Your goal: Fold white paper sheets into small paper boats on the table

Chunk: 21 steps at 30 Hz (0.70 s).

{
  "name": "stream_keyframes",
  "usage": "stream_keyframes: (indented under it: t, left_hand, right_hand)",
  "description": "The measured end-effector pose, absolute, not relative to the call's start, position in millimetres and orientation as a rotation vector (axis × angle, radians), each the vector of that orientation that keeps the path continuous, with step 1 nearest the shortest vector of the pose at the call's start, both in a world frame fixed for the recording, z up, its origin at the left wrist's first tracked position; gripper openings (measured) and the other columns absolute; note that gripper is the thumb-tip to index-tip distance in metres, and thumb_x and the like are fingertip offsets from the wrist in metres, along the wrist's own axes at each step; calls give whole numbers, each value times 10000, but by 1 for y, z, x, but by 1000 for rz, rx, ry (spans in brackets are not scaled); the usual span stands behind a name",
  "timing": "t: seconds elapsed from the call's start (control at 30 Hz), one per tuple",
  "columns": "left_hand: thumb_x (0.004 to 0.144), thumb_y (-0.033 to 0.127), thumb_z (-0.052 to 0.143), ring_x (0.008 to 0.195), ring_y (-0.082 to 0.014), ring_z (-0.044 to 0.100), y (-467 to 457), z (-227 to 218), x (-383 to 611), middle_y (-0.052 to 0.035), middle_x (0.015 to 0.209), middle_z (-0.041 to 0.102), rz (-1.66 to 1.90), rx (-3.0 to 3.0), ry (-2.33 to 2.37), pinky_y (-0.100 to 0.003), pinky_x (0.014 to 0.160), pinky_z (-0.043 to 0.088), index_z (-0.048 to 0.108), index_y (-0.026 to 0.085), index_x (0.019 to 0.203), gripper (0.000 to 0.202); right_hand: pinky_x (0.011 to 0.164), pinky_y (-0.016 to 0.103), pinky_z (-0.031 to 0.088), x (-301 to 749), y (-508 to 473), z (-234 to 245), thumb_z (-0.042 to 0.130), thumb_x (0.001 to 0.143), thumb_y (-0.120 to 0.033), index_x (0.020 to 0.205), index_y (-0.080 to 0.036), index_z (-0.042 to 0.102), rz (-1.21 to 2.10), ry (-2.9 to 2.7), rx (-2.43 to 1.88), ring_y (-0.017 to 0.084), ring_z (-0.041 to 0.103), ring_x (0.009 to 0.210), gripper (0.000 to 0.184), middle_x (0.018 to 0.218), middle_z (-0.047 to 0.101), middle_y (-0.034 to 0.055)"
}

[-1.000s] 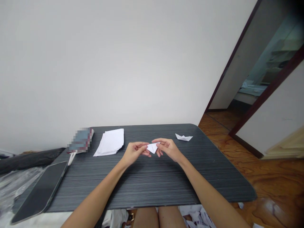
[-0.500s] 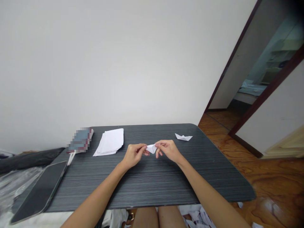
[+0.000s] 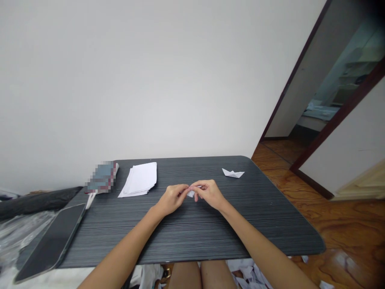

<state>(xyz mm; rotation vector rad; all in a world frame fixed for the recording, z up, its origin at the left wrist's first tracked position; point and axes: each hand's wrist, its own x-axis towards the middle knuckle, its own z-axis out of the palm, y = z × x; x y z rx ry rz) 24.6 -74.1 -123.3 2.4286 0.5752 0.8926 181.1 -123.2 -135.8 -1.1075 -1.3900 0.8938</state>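
Observation:
A small folded piece of white paper is held above the middle of the dark table, mostly hidden by fingers. My left hand pinches it from the left between thumb and fingers. From the right, my right hand is closed on the same paper, and the fingertips of both hands meet at its upper edge. To the right and farther back, a finished-looking white paper boat rests on the table, apart from both hands.
A stack of white paper sheets lies back left. Beside it are a pixelated book-like item with a white strap and a dark tablet-like slab at the left edge. A wall stands behind; paper scraps lie below the front edge.
Both hands have drawn together, so their fingertips now meet and cover more of the folded paper. The paper boat and the stack stay in place.

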Motion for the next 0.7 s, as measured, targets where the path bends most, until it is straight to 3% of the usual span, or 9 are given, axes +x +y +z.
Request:
stream_keyframes:
  t: [0.27, 0.4, 0.57, 0.7]
  left_hand:
    - [835, 305, 354, 392, -82, 510, -69, -130, 25, -7, 547, 563, 735, 2119, 551, -177, 438, 416, 570, 119, 960, 311]
    - [832, 337, 356, 396, -107, 561, -66, -135, 26, -8, 533, 574, 688, 1922, 575, -186, 412, 441, 546, 105, 875, 303]
    - [826, 360, 362, 383, -105, 554, -68, -137, 28, -5, 513, 567, 687, 1896, 618, -177, 384, 422, 495, 119, 752, 284]
    - [810, 347, 404, 322, -60, 474, -72, -135, 29, 38, 447, 514, 740, 2061, 677, -145, 364, 369, 509, 132, 741, 248]
  right_hand:
    - [421, 215, 356, 189, -121, -131, 515, 736, -327, 795, -95, 645, 1014, -1373, -1071, 98, 505, 407, 272, 495, 609, 35]
    - [442, 219, 366, 191, -120, -128, 494, 746, -331, 849, -79, 639, 1095, -1391, -1043, 95, 510, 424, 309, 525, 629, 53]
    - [348, 183, 260, 190, -118, -134, 521, 726, -329, 848, -74, 630, 1132, -1345, -1073, 61, 409, 303, 303, 365, 520, -19]
    - [368, 192, 317, 184, -118, -137, 572, 681, -326, 790, -80, 615, 1137, -1286, -1058, 76, 461, 345, 272, 421, 558, -1]
